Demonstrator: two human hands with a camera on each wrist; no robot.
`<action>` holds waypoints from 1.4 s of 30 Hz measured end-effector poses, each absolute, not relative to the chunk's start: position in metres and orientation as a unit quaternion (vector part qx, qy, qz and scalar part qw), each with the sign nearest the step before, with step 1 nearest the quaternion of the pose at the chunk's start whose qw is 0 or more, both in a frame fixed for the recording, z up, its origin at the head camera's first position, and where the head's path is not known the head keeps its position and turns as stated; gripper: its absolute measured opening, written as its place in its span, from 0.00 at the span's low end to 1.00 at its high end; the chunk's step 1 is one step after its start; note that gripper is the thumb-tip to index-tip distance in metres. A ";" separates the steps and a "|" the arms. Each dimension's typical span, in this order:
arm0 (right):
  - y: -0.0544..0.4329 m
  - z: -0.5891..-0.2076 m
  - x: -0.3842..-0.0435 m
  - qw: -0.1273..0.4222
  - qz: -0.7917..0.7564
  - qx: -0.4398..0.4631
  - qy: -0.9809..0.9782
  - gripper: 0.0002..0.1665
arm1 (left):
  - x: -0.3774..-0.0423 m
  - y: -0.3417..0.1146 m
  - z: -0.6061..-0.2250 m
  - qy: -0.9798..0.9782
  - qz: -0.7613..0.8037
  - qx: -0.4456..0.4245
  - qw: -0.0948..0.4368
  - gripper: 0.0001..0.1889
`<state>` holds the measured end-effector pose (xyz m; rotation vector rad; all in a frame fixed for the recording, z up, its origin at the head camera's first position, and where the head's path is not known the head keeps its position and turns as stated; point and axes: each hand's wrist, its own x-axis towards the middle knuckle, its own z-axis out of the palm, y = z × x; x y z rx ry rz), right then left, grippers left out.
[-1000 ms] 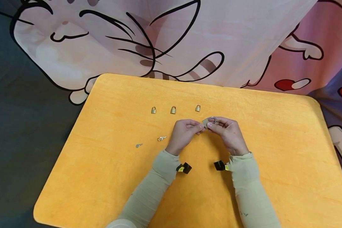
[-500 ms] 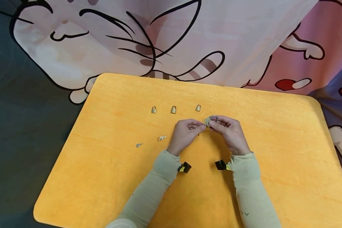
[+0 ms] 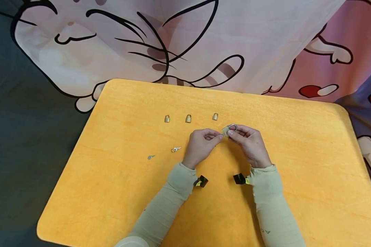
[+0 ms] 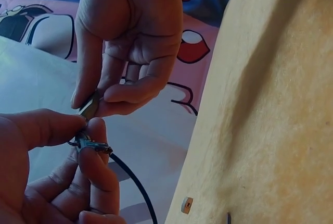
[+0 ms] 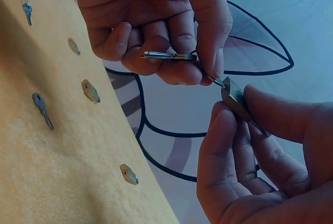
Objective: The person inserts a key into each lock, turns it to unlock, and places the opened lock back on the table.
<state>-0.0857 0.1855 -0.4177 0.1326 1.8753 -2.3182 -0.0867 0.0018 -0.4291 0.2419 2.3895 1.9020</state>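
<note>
My right hand (image 3: 249, 144) pinches a small brass padlock (image 3: 225, 131) between thumb and fingers, its silver shackle pointing to the upper right. Close against it, my left hand (image 3: 201, 145) pinches a key (image 5: 210, 79) whose tip meets the underside of the padlock; how deep it sits I cannot tell. A second key (image 5: 166, 56) dangles beside the left fingers in the right wrist view. In the left wrist view, the padlock (image 4: 89, 106) is partly covered by the right fingertips.
Three brass padlocks, a left one (image 3: 167, 119), a middle one (image 3: 188, 118) and a right one (image 3: 215, 116), stand in a row beyond the hands. Left of them lie a key with a ring (image 3: 175, 149) and another key (image 3: 150, 157) on the yellow table (image 3: 111, 192).
Both hands have shifted slightly right with the padlock, which has turned a little. The thing hanging under the left fingertips earlier no longer shows in the head view.
</note>
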 end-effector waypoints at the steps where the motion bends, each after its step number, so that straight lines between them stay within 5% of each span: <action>1: 0.186 -0.417 -0.086 0.079 -0.775 0.045 0.625 0.06 | -0.086 0.002 -0.429 0.778 0.622 0.080 0.040 0.08; 28: 0.186 -0.417 -0.085 0.079 -0.739 0.038 0.668 0.08 | -0.085 0.004 -0.431 0.751 0.651 0.090 0.065 0.06; 42: 0.185 -0.418 -0.085 0.090 -0.755 0.037 0.648 0.06 | -0.083 0.007 -0.430 0.788 0.611 0.077 0.032 0.03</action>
